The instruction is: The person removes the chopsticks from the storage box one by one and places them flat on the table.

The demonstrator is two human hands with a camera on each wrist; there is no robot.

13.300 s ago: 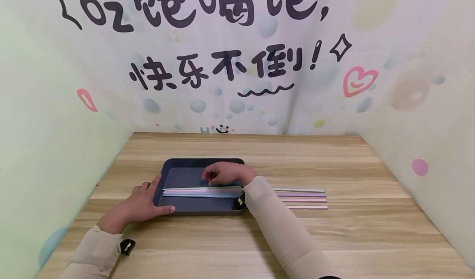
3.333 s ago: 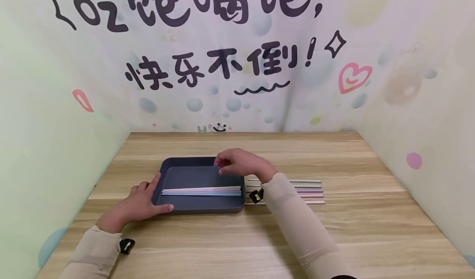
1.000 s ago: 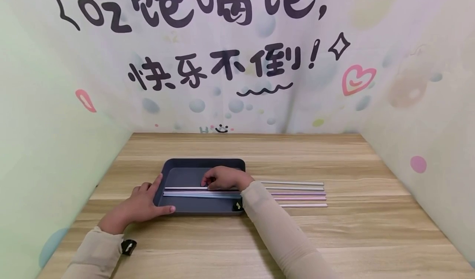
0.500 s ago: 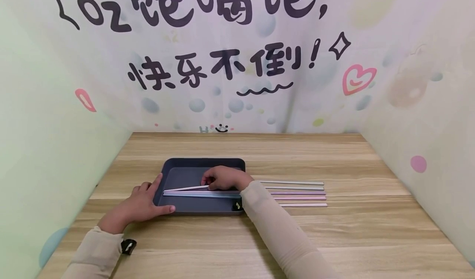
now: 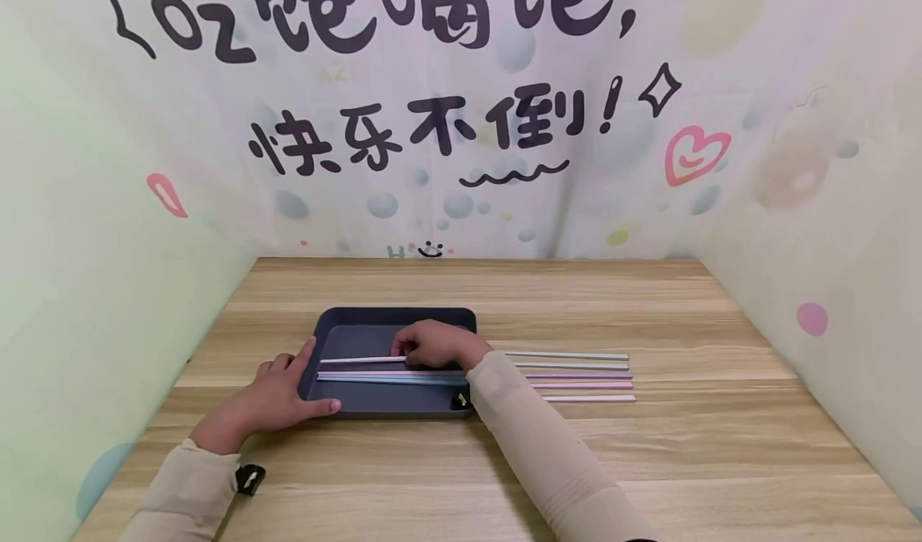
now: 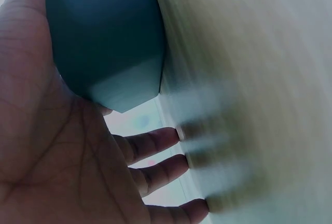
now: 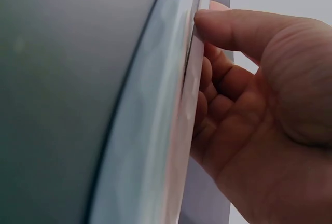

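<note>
A dark grey tray lies on the wooden table. My left hand spans its left end, thumb along the near rim and the other fingers stretched out; in the left wrist view the tray's outer wall rests against the palm. Inside the tray my right hand pinches a pale chopstick between thumb and fingers, a little beyond a bundle of pastel chopsticks on the tray floor. The right wrist view shows the thumb tip on the chopstick's edge. Its right part is hidden by the hand.
Several more chopsticks lie roughly parallel on the table right of the tray, partly covered by the right sleeve. A printed cloth wall stands behind the table, with pale walls at both sides.
My right hand has come from the tray's far right corner inward with a pale chopstick. Half a second ago its left end dipped to the bundle; now it is level, farther back. The left hand stays.
</note>
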